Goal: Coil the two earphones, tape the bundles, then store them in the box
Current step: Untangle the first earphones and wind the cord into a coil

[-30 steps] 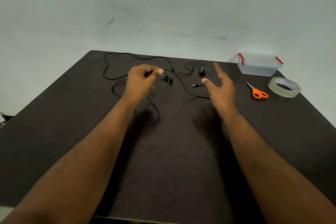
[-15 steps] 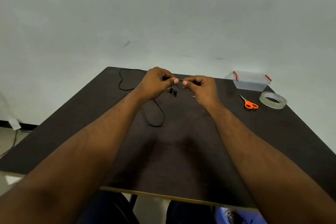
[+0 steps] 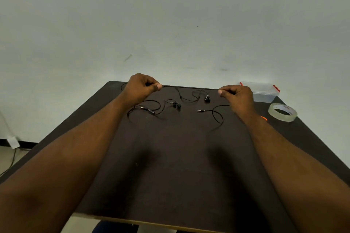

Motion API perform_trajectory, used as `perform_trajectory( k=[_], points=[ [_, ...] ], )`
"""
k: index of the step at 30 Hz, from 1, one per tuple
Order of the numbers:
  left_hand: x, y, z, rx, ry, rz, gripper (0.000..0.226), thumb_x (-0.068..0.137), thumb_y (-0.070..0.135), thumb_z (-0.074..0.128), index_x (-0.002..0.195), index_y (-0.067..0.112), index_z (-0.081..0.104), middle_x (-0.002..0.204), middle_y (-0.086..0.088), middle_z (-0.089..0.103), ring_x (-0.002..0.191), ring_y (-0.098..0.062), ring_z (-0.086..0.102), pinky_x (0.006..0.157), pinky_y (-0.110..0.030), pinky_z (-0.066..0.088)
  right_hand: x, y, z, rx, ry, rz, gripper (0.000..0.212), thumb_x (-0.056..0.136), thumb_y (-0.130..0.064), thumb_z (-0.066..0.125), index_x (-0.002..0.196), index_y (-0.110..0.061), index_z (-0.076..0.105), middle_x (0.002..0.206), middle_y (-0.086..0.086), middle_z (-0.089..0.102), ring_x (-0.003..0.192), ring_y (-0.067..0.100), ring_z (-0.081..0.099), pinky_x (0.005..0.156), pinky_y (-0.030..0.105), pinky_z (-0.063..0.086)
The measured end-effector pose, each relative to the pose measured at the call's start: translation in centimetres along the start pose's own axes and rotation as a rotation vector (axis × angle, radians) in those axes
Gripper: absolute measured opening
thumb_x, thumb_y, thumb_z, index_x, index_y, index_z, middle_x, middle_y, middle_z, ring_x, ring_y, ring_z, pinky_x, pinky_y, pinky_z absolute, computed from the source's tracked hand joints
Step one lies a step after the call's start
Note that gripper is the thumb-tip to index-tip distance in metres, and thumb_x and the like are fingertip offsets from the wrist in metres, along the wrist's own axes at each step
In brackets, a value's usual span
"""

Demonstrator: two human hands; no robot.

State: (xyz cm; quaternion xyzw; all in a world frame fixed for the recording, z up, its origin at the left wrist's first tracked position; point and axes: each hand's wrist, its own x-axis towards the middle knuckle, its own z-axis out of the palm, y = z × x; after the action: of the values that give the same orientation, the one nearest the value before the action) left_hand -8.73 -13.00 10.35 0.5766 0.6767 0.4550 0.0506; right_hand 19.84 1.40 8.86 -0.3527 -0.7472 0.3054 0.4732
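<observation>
A clear plastic box [image 3: 262,93] with two red clips stood at the far right corner of the table [image 3: 180,157]. Through its walls nothing could be made out inside, though the view was too small to be sure. Its lid looked to be on.

Two hands were raised over the far edge of the table. The left hand [image 3: 141,89] was curled, pinching a thin black cord [image 3: 189,87] between thumb and forefinger. The right hand [image 3: 236,96] was curled likewise and pinched the same cord further along. Between the two hands the cord ran taut and nearly level, just above the far edge.

Two sets of earphones lay loose and uncoiled on the far half of the table. One pair of black earbuds [image 3: 177,105] lay together near the middle, and a second pair of buds [image 3: 207,98] lay closer to the right hand. One metal plug [image 3: 201,110] lay on the table between the buds and the right wrist, its cord looping toward the near side. A small inline piece [image 3: 149,110] sat on the tangle below the left wrist.

One roll of clear tape [image 3: 282,112] lay flat along the right edge, nearer than the box. Beside it, one orange handle of a pair of scissors [image 3: 263,118] showed from behind the right forearm; the rest was hidden.
</observation>
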Motion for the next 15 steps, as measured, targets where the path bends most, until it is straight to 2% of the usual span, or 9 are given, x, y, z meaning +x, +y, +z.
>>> perform_trajectory(
  k=[2, 4, 6, 7, 8, 10, 11, 13, 15],
  points=[
    [0.3, 0.1, 0.2, -0.007, 0.026, -0.005, 0.017, 0.086, 0.031, 0.071, 0.087, 0.015, 0.077, 0.089, -0.001, 0.075, 0.083, -0.007, 0.067, 0.07, -0.017, 0.049, 0.5, 0.0, 0.2, -0.013, 0.006, 0.005, 0.006, 0.084, -0.007, 0.07, 0.083, -0.007, 0.075, 0.073, -0.011, 0.067, 0.065, -0.019, 0.058, 0.07, -0.013, 0.023],
    [0.4, 0.2, 0.5, -0.007, 0.051, -0.011, 0.018, 0.086, 0.03, 0.07, 0.086, 0.013, 0.077, 0.086, -0.002, 0.075, 0.081, -0.011, 0.067, 0.07, -0.022, 0.05, 0.9, 0.4, 0.8, -0.038, 0.011, 0.014, 0.007, 0.084, -0.009, 0.07, 0.081, -0.012, 0.075, 0.073, -0.008, 0.068, 0.065, -0.017, 0.058, 0.07, -0.012, 0.025],
    [0.6, 0.1, 0.7, -0.008, 0.061, -0.013, 0.018, 0.087, 0.028, 0.07, 0.086, 0.011, 0.076, 0.08, 0.003, 0.073, 0.072, -0.001, 0.064, 0.063, -0.016, 0.047, 1.2, 0.9, 1.5, -0.008, -0.001, 0.057, 0.006, 0.085, -0.008, 0.069, 0.084, -0.012, 0.074, 0.076, -0.001, 0.07, 0.063, -0.012, 0.06, 0.069, -0.004, 0.037],
    [0.6, 0.0, 0.8, -0.004, 0.057, -0.01, 0.018, 0.087, 0.028, 0.07, 0.086, 0.01, 0.076, 0.076, 0.007, 0.071, 0.066, 0.004, 0.062, 0.059, -0.011, 0.043, 1.3, 1.1, 1.9, 0.028, -0.018, 0.1, 0.008, 0.086, -0.008, 0.068, 0.091, -0.009, 0.074, 0.079, 0.0, 0.07, 0.063, -0.008, 0.061, 0.069, 0.003, 0.044],
    [0.7, 0.0, 0.8, 0.004, 0.049, -0.007, 0.018, 0.087, 0.027, 0.07, 0.086, 0.01, 0.076, 0.074, 0.009, 0.07, 0.063, 0.007, 0.06, 0.057, -0.006, 0.041, 1.2, 1.2, 2.3, 0.068, -0.047, 0.151, 0.019, 0.087, -0.007, 0.068, 0.105, -0.007, 0.071, 0.083, 0.0, 0.069, 0.066, -0.004, 0.062, 0.071, 0.011, 0.049],
    [0.9, 0.0, 0.7, 0.023, 0.024, 0.004, 0.02, 0.087, 0.027, 0.07, 0.088, 0.008, 0.076, 0.079, 0.006, 0.072, 0.068, 0.004, 0.063, 0.056, -0.002, 0.04, 1.0, 1.0, 3.1, 0.137, -0.134, 0.22, 0.046, 0.086, -0.011, 0.07, 0.13, -0.013, 0.058, 0.102, 0.0, 0.067, 0.089, 0.005, 0.064, 0.086, 0.02, 0.048],
    [0.9, 0.1, 0.6, 0.036, 0.009, 0.013, 0.021, 0.087, 0.027, 0.07, 0.089, 0.007, 0.077, 0.083, 0.003, 0.073, 0.072, 0.001, 0.065, 0.057, -0.002, 0.041, 0.8, 0.6, 3.6, 0.148, -0.165, 0.219, 0.055, 0.084, -0.014, 0.072, 0.136, -0.017, 0.053, 0.113, -0.001, 0.064, 0.102, 0.008, 0.062, 0.092, 0.023, 0.047],
    [1.0, 0.5, 0.6, 0.054, -0.019, 0.02, 0.021, 0.087, 0.026, 0.07, 0.092, 0.007, 0.077, 0.089, 0.0, 0.074, 0.074, -0.002, 0.066, 0.058, -0.003, 0.042, 0.4, -0.6, 5.0, 0.179, -0.216, 0.163, 0.061, 0.082, -0.017, 0.075, 0.138, -0.022, 0.051, 0.128, -0.002, 0.06, 0.117, 0.01, 0.056, 0.098, 0.028, 0.046],
    [1.0, 1.1, 0.9, 0.053, -0.04, 0.033, 0.019, 0.087, 0.026, 0.071, 0.09, 0.008, 0.077, 0.084, 0.001, 0.075, 0.068, 0.001, 0.065, 0.056, -0.004, 0.041, 0.0, -2.1, 6.7, 0.211, -0.286, 0.081, 0.059, 0.081, -0.017, 0.076, 0.136, -0.024, 0.053, 0.131, -0.004, 0.06, 0.121, 0.007, 0.054, 0.101, 0.027, 0.044]
  ],
)
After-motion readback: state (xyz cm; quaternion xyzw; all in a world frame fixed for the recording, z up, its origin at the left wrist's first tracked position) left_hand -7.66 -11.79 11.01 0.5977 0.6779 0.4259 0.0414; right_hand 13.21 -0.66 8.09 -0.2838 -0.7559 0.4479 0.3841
